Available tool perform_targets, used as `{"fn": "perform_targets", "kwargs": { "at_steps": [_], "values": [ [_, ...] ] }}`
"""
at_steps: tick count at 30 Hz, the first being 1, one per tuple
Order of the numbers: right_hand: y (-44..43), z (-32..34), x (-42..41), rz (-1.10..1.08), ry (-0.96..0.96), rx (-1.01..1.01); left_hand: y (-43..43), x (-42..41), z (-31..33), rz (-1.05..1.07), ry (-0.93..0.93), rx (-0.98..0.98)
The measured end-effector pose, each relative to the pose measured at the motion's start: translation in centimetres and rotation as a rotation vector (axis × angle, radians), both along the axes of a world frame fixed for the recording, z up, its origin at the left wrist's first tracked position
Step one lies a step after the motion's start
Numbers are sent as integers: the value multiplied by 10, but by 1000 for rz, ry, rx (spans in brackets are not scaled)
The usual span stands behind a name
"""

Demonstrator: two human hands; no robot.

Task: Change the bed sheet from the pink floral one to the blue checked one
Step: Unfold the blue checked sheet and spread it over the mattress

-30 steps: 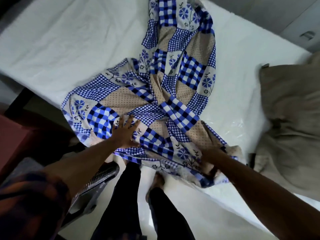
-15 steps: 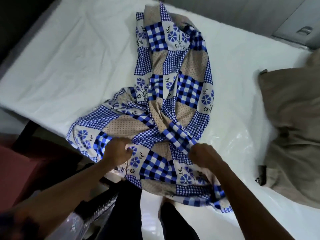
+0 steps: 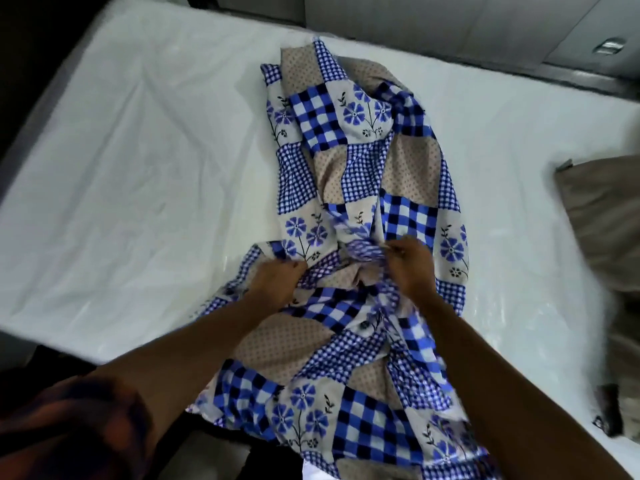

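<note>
Sheet status: blue checked sheet [image 3: 363,174], a patchwork print of blue checks, blue flowers and tan dotted squares, lies bunched in one long crumpled strip across the middle of the white mattress [image 3: 138,150]. The strip runs from near the far edge toward the person, and its near end spills over the near edge of the mattress.

Left hand [image 3: 277,282]: fingers curled into the fabric just below a flower patch, gripping a fold. Knuckles face up.

Right hand [image 3: 410,268]: fingers and thumb pinch a twisted gather of the sheet at the strip's centre. The fabric at the fingertips is motion-blurred, so the exact hold is unclear.

Both hands are close together, with a raised ridge of cloth between them. Both forearms reach in from the near side; a dark orange patterned sleeve [image 3: 69,427] covers the left upper arm.

Tan pillow [image 3: 602,209] lies on the mattress at the right side, well apart from the sheet.
</note>
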State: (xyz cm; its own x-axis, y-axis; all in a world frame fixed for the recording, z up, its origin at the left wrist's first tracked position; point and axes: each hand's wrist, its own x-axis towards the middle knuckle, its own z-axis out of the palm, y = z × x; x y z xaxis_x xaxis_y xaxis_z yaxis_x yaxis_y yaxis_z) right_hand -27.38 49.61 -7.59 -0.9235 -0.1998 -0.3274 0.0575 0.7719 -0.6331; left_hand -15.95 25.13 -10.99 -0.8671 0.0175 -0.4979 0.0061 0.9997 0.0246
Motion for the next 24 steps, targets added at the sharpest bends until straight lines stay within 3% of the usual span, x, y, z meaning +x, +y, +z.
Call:
{"fn": "perform_targets", "kwargs": {
  "at_steps": [3, 5, 7, 9, 13, 16, 19, 24],
  "values": [
    [78, 0, -35, -530, 63, -21, -34, -10, -1, 136, -51, -53],
    [119, 0, -40, -687, -14, 130, -57, -10, -1, 259, -101, -145],
    [136, -2, -37, -566, -41, 295, -72, -9, 0, 353, -82, -185],
    [127, -7, -35, -398, -2, 372, -71, -16, 3, 353, 95, -136],
    [71, -17, -59, -169, 176, 331, -34, -58, 11, 163, 361, 4],
    [32, -21, -100, -5, 266, 333, -1, -109, 13, 227, 453, 198],
    [-1, -29, -147, 186, 284, 309, 25, -166, 12, 289, 358, 366],
    [-19, -35, -199, 400, 241, 254, 39, -255, -13, 271, 95, 261]
  ]
}}
